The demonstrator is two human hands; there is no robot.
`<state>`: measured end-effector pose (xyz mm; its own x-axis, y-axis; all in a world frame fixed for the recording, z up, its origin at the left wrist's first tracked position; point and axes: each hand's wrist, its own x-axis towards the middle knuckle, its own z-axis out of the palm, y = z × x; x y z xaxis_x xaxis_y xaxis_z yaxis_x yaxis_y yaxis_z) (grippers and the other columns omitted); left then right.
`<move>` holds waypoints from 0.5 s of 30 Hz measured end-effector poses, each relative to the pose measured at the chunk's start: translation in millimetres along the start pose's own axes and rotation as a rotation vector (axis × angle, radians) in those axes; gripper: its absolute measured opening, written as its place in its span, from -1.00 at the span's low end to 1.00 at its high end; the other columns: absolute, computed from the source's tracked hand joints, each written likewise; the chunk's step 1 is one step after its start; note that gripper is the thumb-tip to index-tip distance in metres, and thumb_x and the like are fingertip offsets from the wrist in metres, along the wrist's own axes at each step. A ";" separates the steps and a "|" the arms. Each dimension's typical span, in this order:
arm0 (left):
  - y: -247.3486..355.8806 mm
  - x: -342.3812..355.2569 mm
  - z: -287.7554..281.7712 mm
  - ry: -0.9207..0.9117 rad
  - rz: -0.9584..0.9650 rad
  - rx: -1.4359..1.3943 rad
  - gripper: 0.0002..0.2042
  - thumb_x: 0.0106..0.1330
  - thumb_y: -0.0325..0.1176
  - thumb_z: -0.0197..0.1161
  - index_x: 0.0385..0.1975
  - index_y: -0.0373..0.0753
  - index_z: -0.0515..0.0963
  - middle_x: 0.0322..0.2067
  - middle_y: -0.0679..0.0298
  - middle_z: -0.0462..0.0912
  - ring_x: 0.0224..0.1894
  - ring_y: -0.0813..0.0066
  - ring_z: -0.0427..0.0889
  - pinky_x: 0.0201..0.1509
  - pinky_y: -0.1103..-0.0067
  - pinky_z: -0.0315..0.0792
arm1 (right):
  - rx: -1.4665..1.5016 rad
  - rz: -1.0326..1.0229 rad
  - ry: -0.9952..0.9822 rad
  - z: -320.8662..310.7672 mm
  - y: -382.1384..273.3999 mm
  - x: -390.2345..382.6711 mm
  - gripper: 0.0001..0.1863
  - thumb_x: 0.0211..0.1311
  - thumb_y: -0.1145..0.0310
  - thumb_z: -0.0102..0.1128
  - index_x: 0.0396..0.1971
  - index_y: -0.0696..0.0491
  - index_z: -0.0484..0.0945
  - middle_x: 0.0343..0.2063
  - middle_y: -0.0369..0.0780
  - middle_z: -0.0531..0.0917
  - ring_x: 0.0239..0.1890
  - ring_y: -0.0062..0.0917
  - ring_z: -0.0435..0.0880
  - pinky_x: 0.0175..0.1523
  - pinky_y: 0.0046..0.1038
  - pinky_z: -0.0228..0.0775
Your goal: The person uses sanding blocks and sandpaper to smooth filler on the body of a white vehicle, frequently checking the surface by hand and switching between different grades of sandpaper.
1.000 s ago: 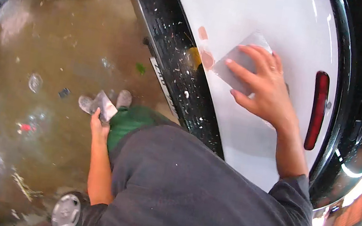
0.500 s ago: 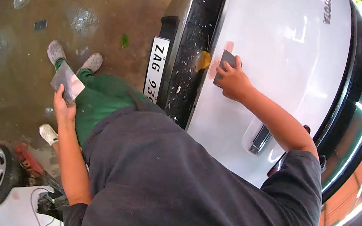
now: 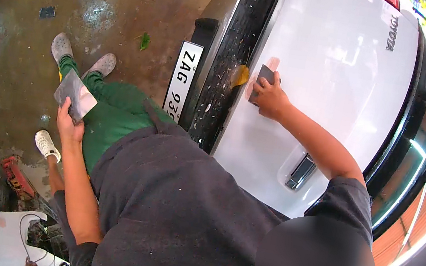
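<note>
Pad (image 3: 264, 74), dark grey and rectangular, is gripped in the bent fingers of my right hand (image 3: 271, 99), up against the white tailgate (image 3: 323, 78) and right over the pinkish patch (image 3: 273, 63)! Pink peeks out just beyond my fingertips and along the side nearer the black bumper (image 3: 215, 99), so I'd call this partway: the patch is on the panel, yet its edges stand out plainly against the white, and blending them in looks unfinished to me. How smooth the middle is, I can't tell; hand and pad cover it. Over to the left, well apart from the tailgate, my left hand (image 3: 69, 121) has a thin grey sheet (image 3: 74, 92) pinched between thumb and fingers, in front of my green trousers (image 3: 119, 106). Yellow leaf (image 3: 241, 76) on the bumper, just left of my right hand, not touched by either hand!
</note>
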<state>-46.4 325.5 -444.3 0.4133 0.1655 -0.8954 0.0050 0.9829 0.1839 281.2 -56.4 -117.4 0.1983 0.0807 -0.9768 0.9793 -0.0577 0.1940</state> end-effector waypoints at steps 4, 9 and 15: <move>-2.7 0.0 0.9 -0.013 -0.005 -0.007 -0.61 0.43 -0.40 0.18 0.22 -0.30 0.39 0.10 0.17 0.58 0.11 0.26 0.60 0.22 0.34 0.49 | 0.024 -0.005 0.018 1.3 1.6 1.2 -0.67 0.10 0.13 0.30 -0.08 -0.32 0.74 0.13 -0.27 0.50 0.30 -0.28 0.36 0.35 0.42 -0.03; -6.4 -0.1 5.1 -0.030 0.016 -0.001 -0.61 0.43 -0.40 0.18 0.22 -0.31 0.39 0.10 0.16 0.57 0.11 0.25 0.60 0.22 0.34 0.49 | 0.016 0.035 -0.097 -4.7 5.1 -9.3 -0.64 0.06 0.11 0.34 -0.07 -0.37 0.73 0.17 -0.30 0.49 0.35 -0.30 0.32 0.36 0.40 -0.05; -6.7 -0.3 7.1 -0.016 -0.004 0.017 -0.62 0.42 -0.39 0.19 0.21 -0.30 0.40 0.10 0.18 0.58 0.11 0.25 0.59 0.22 0.33 0.48 | 0.102 0.022 -0.025 -11.8 13.2 -11.7 -0.63 0.05 0.14 0.35 -0.07 -0.35 0.73 0.14 -0.30 0.51 0.30 -0.28 0.37 0.32 0.45 -0.02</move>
<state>-40.1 318.3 -442.4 0.4276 0.1602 -0.8896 0.0221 0.9820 0.1875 292.3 -46.3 -102.3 0.2173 0.0538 -0.9746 0.9653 -0.1600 0.2064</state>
